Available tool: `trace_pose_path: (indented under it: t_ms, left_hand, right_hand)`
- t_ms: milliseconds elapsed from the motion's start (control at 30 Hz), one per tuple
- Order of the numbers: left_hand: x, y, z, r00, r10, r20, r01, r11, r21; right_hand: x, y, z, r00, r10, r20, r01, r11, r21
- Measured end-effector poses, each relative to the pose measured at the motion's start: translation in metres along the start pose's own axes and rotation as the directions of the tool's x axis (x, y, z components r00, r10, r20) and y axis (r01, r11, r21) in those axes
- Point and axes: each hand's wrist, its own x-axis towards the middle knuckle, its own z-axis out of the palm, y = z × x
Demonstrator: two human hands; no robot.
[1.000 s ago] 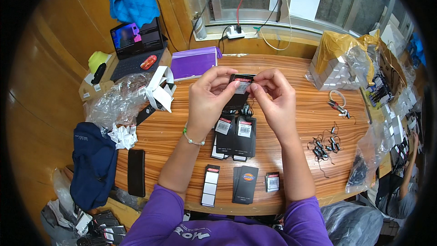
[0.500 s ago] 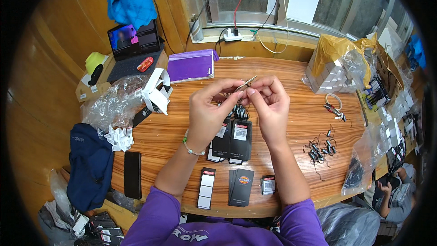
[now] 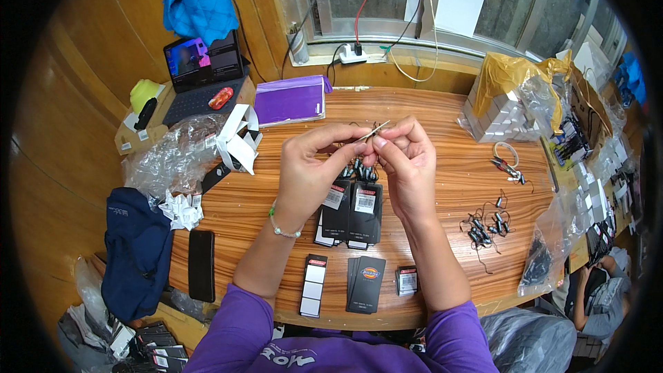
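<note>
Above the middle of the table, my left hand [image 3: 307, 166] pinches a thin pale-edged card [image 3: 373, 131], seen nearly edge-on. Meeting it there, my right hand [image 3: 410, 166] has thumb and fingers pressed together on a dark thin cord [image 3: 375, 133] at the card's edge. Exactly how cord and card join is too small to tell. Below the hands lie black hang tags [image 3: 364, 217] with barcode stickers and a cluster of black cords with small seals [image 3: 359, 171]. Nearer me are a strip tag with white panels [image 3: 313, 287], a stack of dark cards [image 3: 366, 285] and small barcode tags [image 3: 407, 280].
Loose corded seals [image 3: 483, 228] and red-handled cutters [image 3: 507, 169] lie at right, near a bagged pile of white boxes [image 3: 507, 110]. A dark phone-like slab [image 3: 202, 266], clear plastic [image 3: 169, 155], a purple folder [image 3: 290, 100] and a laptop-like device [image 3: 200, 69] are left. Another person [image 3: 601, 297] sits at far right.
Both hands have shifted slightly left and the card has tilted a little. A bit of dark cord now shows at the right fingertips. The other person's arm at far right has moved.
</note>
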Motion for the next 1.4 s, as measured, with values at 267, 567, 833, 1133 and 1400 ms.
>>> trace_pose_path:
  t_ms: [267,567,833,1133,1400]
  left_hand:
    - [-0.004,0.009,0.006,1.000,0.008,-0.020,-0.007,0.999,0.040]
    - [-0.008,0.003,0.016,0.984,0.157,-0.084,-0.145,0.981,0.129]
    - [-0.007,0.002,0.016,0.978,0.196,-0.065,-0.182,0.967,0.178]
    - [-0.008,0.006,0.007,1.000,0.002,0.020,0.001,0.986,-0.169]
    - [-0.007,0.004,0.003,0.994,-0.086,0.060,0.099,0.964,-0.247]
  right_hand:
    - [-0.005,0.004,0.004,0.878,-0.471,0.085,0.413,0.655,-0.633]
    - [-0.006,-0.004,0.007,0.965,-0.256,-0.062,0.222,0.917,-0.332]
    - [-0.002,-0.014,0.003,0.999,-0.043,-0.006,0.042,0.993,-0.113]
    - [0.005,-0.037,-0.015,0.993,-0.017,0.117,0.101,0.639,-0.762]
    - [0.011,-0.029,-0.018,0.933,-0.110,0.343,0.353,0.474,-0.807]
